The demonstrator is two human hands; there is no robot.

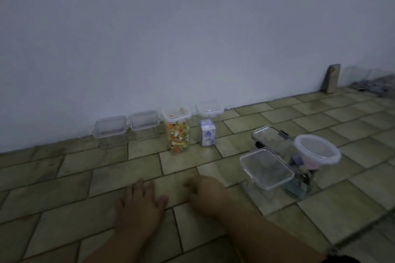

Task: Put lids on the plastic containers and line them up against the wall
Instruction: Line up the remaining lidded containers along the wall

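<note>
Several lidded clear containers stand in a row by the white wall [192, 28]: two low empty ones [110, 129] [144, 123], a tall one with colourful pieces [177, 132], and a tall one holding a small white box [208, 124]. To the right, away from the wall, stand a square lidded container [266, 170], a round tub with a white-rimmed lid [316, 151] and a dark lidded box [270, 137] behind them. My left hand [140, 203] lies flat on the tiled floor, fingers apart. My right hand [207, 193] rests beside it with fingers curled, holding nothing.
A phone-like flat object [332, 79] leans upright against the wall at the far right, with a blurred pile of clear things [372, 80] beyond it. Greenish floor tiles [85, 188] cover the ground.
</note>
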